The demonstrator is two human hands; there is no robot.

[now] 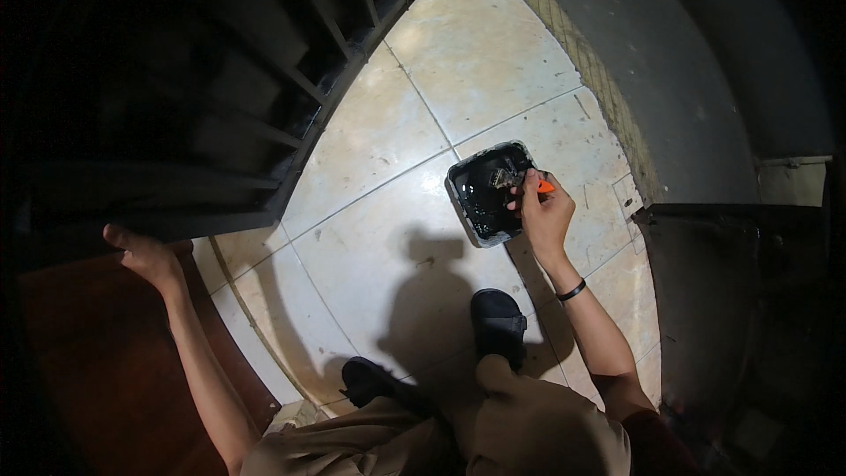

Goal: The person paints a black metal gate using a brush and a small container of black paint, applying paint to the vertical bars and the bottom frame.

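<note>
A squarish tub with a pale, smeared rim stands on the floor, coated inside with wet black paint. Over its right side, my right hand pinches the orange handle of a paintbrush. The brush's bristle end is down in the tub, and my fingers partly cover it. Far to the left, my left hand is beside the lower edge of a dark barred metal gate. One digit there is stretched out; the others are hard to make out, and I see nothing held.
Cream floor tiles carry dark specks. A reddish-brown panel lies below my left hand. Along the right runs a dark wall with a rough yellowish strip at its foot. My black shoes are close to the tub.
</note>
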